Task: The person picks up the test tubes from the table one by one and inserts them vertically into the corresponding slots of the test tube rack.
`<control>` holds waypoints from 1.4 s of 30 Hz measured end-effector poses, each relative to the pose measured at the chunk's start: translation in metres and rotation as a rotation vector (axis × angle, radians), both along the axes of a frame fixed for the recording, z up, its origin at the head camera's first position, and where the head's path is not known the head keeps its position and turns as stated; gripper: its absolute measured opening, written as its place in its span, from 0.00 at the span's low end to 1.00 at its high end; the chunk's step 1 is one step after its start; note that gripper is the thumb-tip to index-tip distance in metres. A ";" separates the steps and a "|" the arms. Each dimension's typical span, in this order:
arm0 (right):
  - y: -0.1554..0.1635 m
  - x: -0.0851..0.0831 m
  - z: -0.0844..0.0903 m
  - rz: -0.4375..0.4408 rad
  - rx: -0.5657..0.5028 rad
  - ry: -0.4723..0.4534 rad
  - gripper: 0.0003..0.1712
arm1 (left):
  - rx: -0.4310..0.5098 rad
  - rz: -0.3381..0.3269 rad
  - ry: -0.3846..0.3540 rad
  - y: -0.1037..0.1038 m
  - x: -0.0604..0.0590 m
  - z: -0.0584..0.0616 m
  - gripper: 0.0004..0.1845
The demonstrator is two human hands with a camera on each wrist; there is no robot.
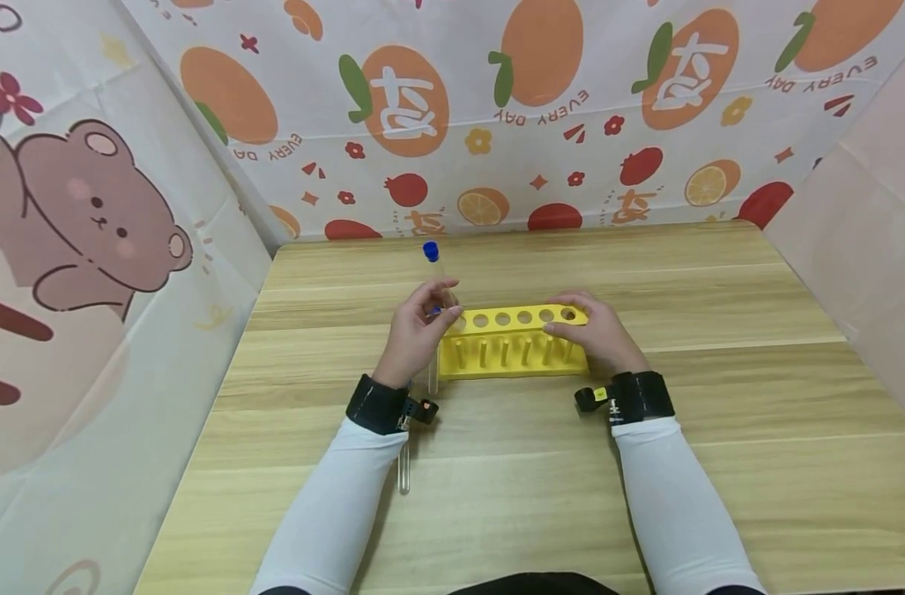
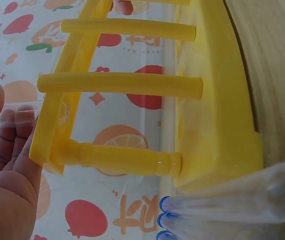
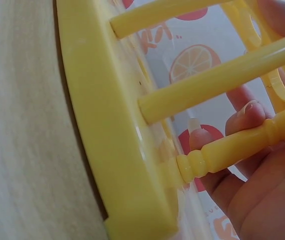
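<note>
Left grip [image 1: 416, 335] pinches a tube [image 1: 440, 273], cap [image 1: 431, 251] above it — right grip [image 1: 604, 336] clasps rack [image 1: 515, 347].

Soft, even light brightens the head view, with pale sheen on the table [image 1: 512, 487] towards six o'clock, while the left wrist view blurs the nearest test tube [image 2: 247, 197] at four o'clock and the right wrist view looks dimmer.
</note>
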State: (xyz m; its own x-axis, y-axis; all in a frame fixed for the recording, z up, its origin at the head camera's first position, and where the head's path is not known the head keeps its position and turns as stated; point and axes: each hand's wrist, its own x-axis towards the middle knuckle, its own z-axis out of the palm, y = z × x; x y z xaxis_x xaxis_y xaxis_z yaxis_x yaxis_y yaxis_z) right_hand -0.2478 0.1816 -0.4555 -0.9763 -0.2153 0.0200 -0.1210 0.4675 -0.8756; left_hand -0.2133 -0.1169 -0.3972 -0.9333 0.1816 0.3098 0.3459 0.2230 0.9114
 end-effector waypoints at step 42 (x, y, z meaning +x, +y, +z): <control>0.000 -0.001 0.001 0.023 0.008 -0.003 0.38 | -0.014 -0.068 -0.030 -0.001 0.003 0.005 0.15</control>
State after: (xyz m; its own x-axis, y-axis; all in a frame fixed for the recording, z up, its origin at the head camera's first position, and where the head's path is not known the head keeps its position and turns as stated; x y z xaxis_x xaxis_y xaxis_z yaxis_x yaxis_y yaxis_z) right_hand -0.2483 0.1819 -0.4546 -0.9711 -0.2381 0.0152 -0.1293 0.4717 -0.8722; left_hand -0.2101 -0.1184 -0.3924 -0.9275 0.2491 0.2785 0.3330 0.2126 0.9187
